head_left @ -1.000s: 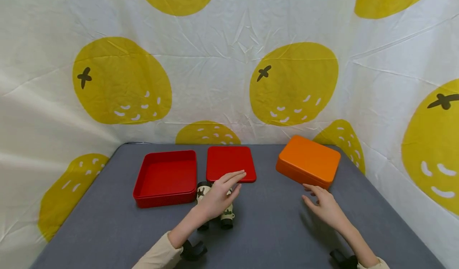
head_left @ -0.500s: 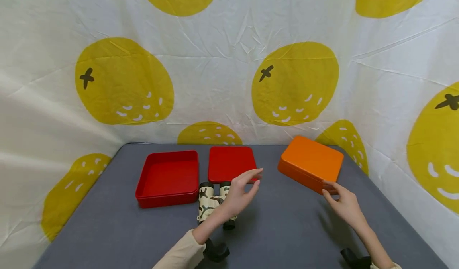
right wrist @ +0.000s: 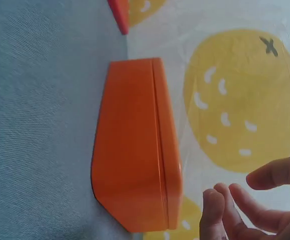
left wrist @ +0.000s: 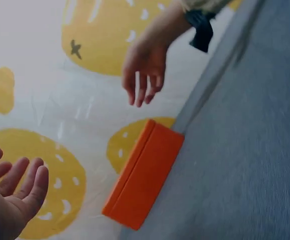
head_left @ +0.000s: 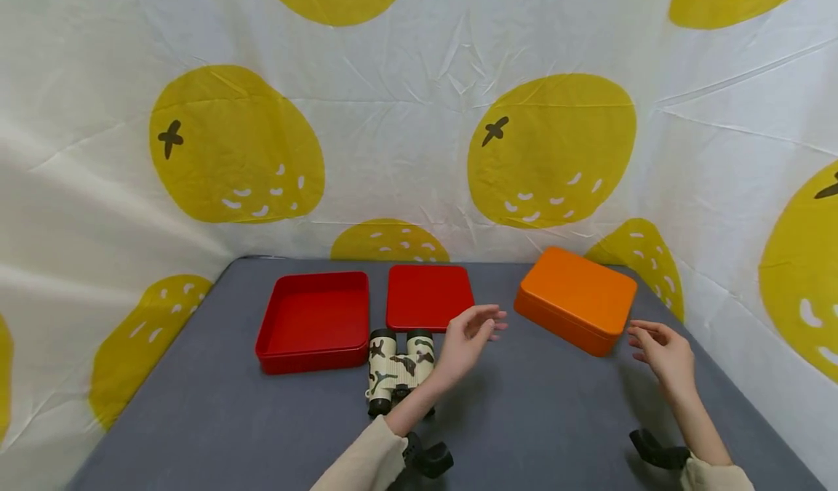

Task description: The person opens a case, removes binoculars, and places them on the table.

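An orange lidded box (head_left: 576,291) sits at the back right of the table, its lid on. Just off its right corner is my right hand (head_left: 666,353), fingers loosely bent and holding nothing. My left hand (head_left: 466,338) hovers left of the box, in front of a flat red lid (head_left: 428,296), also with nothing in it. In the left wrist view the left hand's fingers (left wrist: 32,185) are spread and relaxed, with the orange box below the other hand. The right wrist view shows the box's side (right wrist: 129,145) close by, apart from the right fingers (right wrist: 270,175).
An open red box (head_left: 317,316) stands at the left, its inside bare. Camouflage-patterned binoculars (head_left: 393,367) lie in front of the red lid, partly behind my left forearm. A white curtain (head_left: 406,149) with yellow fruit prints closes off the back and sides of the grey table (head_left: 294,425).
Both hands have moved to the right, the right hand passing from the orange box's front to beyond its right corner. More of the binoculars shows. The view has turned slightly left.
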Demonstrator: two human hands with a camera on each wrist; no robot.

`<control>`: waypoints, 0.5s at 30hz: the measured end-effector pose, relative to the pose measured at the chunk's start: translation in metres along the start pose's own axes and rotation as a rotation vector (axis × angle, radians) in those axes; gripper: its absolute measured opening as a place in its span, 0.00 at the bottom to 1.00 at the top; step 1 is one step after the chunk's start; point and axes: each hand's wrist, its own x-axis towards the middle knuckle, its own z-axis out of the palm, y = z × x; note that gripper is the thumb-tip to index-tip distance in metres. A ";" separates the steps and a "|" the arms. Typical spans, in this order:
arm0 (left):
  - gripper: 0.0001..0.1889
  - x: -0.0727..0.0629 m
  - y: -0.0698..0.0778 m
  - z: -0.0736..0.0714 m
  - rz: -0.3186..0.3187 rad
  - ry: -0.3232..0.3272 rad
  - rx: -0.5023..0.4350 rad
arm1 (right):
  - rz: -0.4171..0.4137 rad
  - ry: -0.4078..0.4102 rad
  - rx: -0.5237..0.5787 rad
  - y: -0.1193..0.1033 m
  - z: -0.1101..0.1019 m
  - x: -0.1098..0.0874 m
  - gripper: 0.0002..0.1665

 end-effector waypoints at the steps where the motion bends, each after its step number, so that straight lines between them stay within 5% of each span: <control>1: 0.15 0.002 -0.005 0.001 -0.043 0.010 -0.052 | 0.044 -0.011 0.079 -0.001 -0.003 0.002 0.33; 7: 0.15 0.014 -0.028 0.007 -0.297 0.100 -0.297 | 0.242 -0.033 0.403 -0.006 -0.009 0.011 0.35; 15: 0.19 0.031 -0.048 0.013 -0.535 0.171 -0.648 | 0.366 -0.070 0.388 -0.060 -0.001 -0.019 0.25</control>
